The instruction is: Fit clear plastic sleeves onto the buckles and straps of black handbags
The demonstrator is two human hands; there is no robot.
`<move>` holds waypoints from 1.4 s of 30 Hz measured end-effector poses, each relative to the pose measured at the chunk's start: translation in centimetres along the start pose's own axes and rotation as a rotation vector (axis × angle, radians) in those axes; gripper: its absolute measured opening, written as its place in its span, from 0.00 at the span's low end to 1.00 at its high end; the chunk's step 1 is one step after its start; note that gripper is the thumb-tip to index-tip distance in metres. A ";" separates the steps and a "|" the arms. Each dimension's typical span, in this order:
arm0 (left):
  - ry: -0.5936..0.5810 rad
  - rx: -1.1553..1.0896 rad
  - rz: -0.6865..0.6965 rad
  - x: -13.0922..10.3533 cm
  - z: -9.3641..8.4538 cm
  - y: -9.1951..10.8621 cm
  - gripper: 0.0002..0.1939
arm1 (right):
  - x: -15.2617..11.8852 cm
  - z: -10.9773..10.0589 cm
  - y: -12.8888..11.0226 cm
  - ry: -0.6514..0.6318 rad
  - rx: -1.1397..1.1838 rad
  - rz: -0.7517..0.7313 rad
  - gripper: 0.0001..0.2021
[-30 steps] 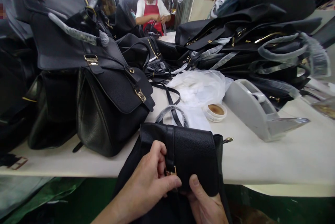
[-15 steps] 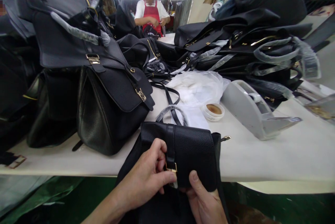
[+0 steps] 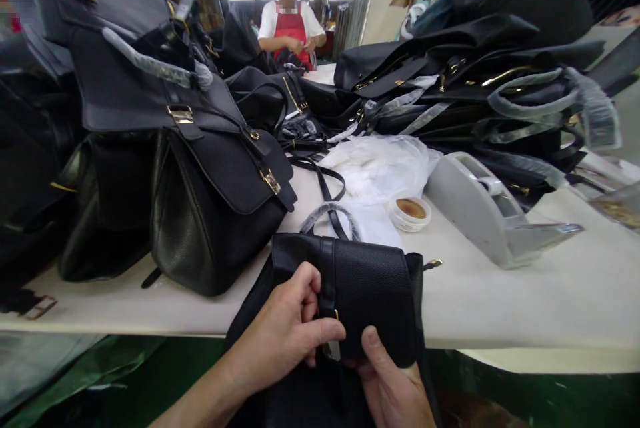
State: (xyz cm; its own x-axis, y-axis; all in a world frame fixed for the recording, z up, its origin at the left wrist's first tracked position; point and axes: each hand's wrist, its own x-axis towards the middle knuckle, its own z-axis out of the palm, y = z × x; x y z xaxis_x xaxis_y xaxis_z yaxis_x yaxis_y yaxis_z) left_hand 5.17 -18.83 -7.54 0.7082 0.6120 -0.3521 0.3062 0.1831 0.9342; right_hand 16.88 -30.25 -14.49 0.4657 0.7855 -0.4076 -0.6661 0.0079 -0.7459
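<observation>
Landmark: the gold-tone buckle (image 3: 337,314) on the front of the black bag (image 3: 305,398), low on its flap (image 3: 375,281).
Nearer hand: the left hand (image 3: 283,331), touching the buckle from its left side, thumb laid across its lower part.
Left grip: closed in a pinch, fingers curled at the buckle's left edge; how the fingertips meet behind the thumb is hidden.
Farther hand: the right hand (image 3: 397,385), to the right of the buckle and lower, apart from it.
Right grip: closed on the flap's lower edge, thumb on the front, fingers tucked underneath.
Strap line: the vertical strap (image 3: 327,275) runs from the buckle up the flap, its long axis pointing away from the person.
Metal tip: a pale metal piece (image 3: 332,350) hangs just below the buckle, near the left thumb.
Beyond the buckle: the wrapped handle (image 3: 320,213) arches past the bag's top; the tape dispenser (image 3: 475,208) stands far to the right on the table (image 3: 500,308).
</observation>
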 end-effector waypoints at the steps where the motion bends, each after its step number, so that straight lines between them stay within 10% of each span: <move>1: -0.017 -0.021 -0.001 0.0 -0.1 -0.1 0.16 | 0.0 0.3 -0.2 -0.001 0.025 0.009 0.23; 14: -0.058 0.023 0.032 -0.5 -0.5 0.3 0.09 | -0.3 1.3 -0.9 0.076 0.031 0.044 0.25; 21: 0.093 0.320 0.037 -0.6 0.5 1.7 0.25 | -0.2 0.1 -0.2 0.053 -0.056 -0.015 0.24; 42: -0.084 0.127 0.027 -0.2 -0.7 0.6 0.17 | -0.6 1.9 -1.2 0.009 0.082 0.051 0.28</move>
State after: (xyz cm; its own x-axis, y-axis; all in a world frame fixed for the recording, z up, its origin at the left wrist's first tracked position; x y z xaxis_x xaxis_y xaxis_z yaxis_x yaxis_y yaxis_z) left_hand 4.73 -18.28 -6.88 0.7667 0.5475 -0.3353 0.3605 0.0650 0.9305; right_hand 16.25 -29.51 -12.35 0.4353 0.7805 -0.4486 -0.7340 0.0191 -0.6789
